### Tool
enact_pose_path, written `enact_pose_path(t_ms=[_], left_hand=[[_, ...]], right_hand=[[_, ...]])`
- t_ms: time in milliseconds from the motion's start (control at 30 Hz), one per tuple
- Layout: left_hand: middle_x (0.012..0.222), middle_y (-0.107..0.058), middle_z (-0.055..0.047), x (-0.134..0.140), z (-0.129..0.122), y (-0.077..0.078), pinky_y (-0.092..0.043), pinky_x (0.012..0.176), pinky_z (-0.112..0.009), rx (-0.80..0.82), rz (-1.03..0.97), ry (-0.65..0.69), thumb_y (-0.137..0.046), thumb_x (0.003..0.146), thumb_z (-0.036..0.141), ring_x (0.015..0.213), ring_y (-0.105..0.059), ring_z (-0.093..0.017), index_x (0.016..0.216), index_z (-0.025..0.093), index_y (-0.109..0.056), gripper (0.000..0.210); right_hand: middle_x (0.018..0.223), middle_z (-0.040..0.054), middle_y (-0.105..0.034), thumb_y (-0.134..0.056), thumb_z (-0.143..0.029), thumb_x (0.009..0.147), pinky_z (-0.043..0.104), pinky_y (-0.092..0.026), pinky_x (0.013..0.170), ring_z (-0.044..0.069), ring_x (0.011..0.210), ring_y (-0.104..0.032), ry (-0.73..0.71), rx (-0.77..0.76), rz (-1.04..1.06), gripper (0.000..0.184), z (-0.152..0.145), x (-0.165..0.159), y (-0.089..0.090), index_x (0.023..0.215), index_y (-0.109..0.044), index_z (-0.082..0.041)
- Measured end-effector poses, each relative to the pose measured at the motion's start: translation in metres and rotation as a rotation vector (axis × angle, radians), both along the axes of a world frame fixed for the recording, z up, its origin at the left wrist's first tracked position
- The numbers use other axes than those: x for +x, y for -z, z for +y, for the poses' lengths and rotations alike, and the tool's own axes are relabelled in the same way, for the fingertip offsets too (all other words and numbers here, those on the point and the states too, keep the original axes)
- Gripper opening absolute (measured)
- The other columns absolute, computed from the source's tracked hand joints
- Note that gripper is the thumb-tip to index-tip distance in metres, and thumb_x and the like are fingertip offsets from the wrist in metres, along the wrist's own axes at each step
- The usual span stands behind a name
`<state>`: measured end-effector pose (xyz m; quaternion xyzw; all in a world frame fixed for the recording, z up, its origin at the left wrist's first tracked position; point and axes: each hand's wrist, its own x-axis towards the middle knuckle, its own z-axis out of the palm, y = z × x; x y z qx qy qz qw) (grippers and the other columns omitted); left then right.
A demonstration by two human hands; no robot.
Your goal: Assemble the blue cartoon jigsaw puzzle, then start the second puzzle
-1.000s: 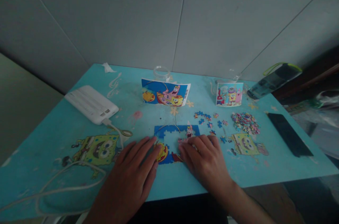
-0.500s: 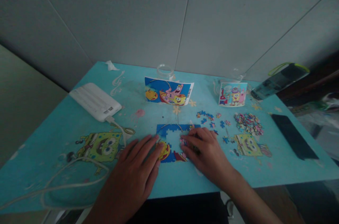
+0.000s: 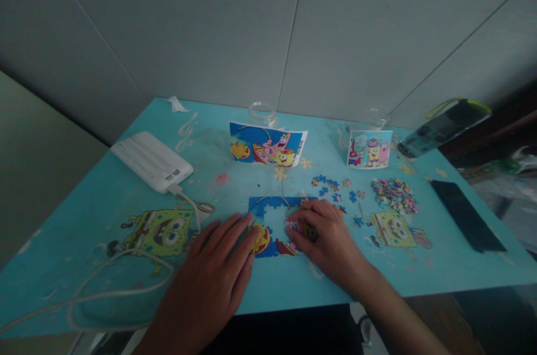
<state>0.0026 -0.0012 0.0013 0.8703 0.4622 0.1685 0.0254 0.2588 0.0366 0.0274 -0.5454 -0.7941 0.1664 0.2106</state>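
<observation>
A partly joined jigsaw puzzle (image 3: 257, 207), a blue-edged frame with an open middle, lies flat between my hands. My left hand (image 3: 218, 265) rests with its fingers stretched out, the fingertips on the puzzle's left edge by a yellow round figure. Curled over the right side, my right hand (image 3: 325, 232) has thumb and forefinger around a small pinkish puzzle piece (image 3: 292, 223) at the inner edge. Part of the puzzle's right side is hidden under that hand. Loose blue puzzle pieces (image 3: 333, 185) lie just beyond it.
A picture card (image 3: 268, 145) and a smaller card (image 3: 369, 149) stand behind the puzzle. A heap of pieces (image 3: 394, 196), a dark phone-like slab (image 3: 465, 215) and a bottle (image 3: 440, 128) are at right. A white power bank (image 3: 151, 160) with a cable (image 3: 121, 293) lies left.
My right hand's fingers have shifted slightly, showing more of the puzzle between thumb and forefinger. My left hand stays in place.
</observation>
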Motion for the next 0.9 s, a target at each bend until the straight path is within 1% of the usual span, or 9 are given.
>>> enact_pose_path(t_ms=[167, 367, 533, 733, 900], left_hand=[[0.153, -0.049, -0.009, 0.0002, -0.0001, 0.0001, -0.038, 0.112, -0.054, 0.016, -0.013, -0.001, -0.051, 0.098, 0.021, 0.137, -0.045, -0.03, 0.142, 0.021, -0.053, 0.044], [0.154, -0.048, -0.008, -0.001, -0.0006, 0.002, -0.036, 0.113, -0.055, -0.006, 0.002, 0.003, -0.052, 0.098, 0.022, 0.139, -0.044, -0.03, 0.144, 0.022, -0.052, 0.045], [0.153, -0.048, -0.008, -0.0006, -0.0002, 0.0008, -0.037, 0.113, -0.054, 0.003, 0.004, 0.001, -0.052, 0.098, 0.022, 0.139, -0.045, -0.031, 0.143, 0.022, -0.053, 0.045], [0.152, -0.049, -0.009, -0.0009, -0.0001, 0.0012, -0.038, 0.112, -0.055, 0.015, 0.001, -0.001, -0.051, 0.098, 0.022, 0.138, -0.046, -0.03, 0.143, 0.022, -0.053, 0.045], [0.153, -0.049, -0.008, -0.0001, -0.0001, -0.0003, -0.037, 0.113, -0.054, 0.014, 0.011, -0.001, -0.051, 0.098, 0.022, 0.138, -0.045, -0.029, 0.143, 0.022, -0.052, 0.045]], right_hand=[[0.108, 0.0045, -0.066, -0.073, -0.03, 0.089, 0.043, -0.041, 0.091, 0.025, 0.102, -0.059, 0.007, 0.027, 0.001, 0.014, -0.0006, -0.0004, 0.0019, 0.103, -0.072, -0.028], [0.109, 0.0046, -0.067, -0.073, -0.029, 0.09, 0.042, -0.041, 0.09, 0.025, 0.103, -0.059, -0.014, 0.04, 0.02, 0.015, -0.0012, 0.0008, 0.0049, 0.104, -0.071, -0.027], [0.108, 0.0052, -0.067, -0.073, -0.032, 0.09, 0.042, -0.042, 0.087, 0.026, 0.101, -0.06, 0.033, 0.051, -0.015, 0.013, -0.0024, 0.0025, 0.0075, 0.102, -0.071, -0.027], [0.105, 0.0053, -0.067, -0.072, -0.036, 0.091, 0.042, -0.042, 0.088, 0.025, 0.101, -0.06, 0.049, 0.086, -0.029, 0.014, -0.0043, 0.0025, 0.0099, 0.102, -0.073, -0.027], [0.104, 0.0051, -0.067, -0.071, -0.035, 0.092, 0.042, -0.04, 0.085, 0.025, 0.099, -0.059, 0.053, 0.104, -0.041, 0.012, -0.0071, 0.0032, 0.0083, 0.101, -0.075, -0.029]])
